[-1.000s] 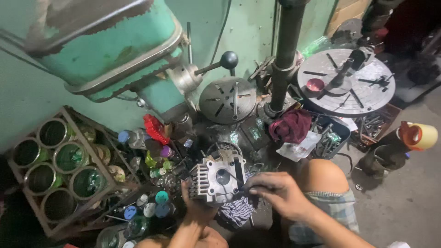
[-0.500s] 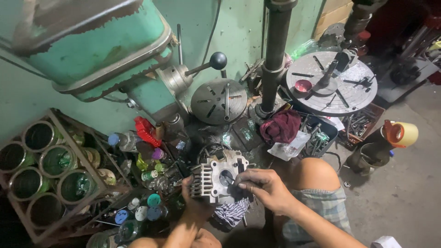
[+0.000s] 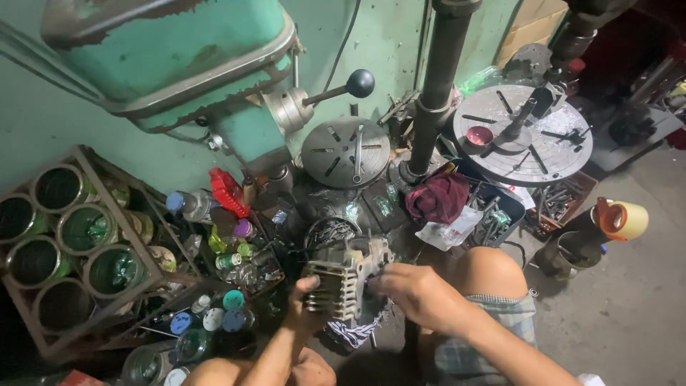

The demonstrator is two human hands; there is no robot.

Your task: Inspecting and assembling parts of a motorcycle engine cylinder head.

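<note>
**Finned engine part held in both hands on a workshop floor**

At far left, a metal rack (image 3: 75, 236) holds green-lined cans. Beside it lie capped bottles (image 3: 214, 318) and a red tool (image 3: 227, 191) under the green drill press (image 3: 179, 64). The left hand (image 3: 307, 304) has its grip wrapped around the lower edge of the grey finned engine part (image 3: 343, 279), held low at centre above a striped rag (image 3: 351, 332). The right hand (image 3: 418, 293) presses its fingers against the part's right side. A maroon cloth (image 3: 437, 196) and round slotted plate (image 3: 522, 136) lie farther right.
</note>
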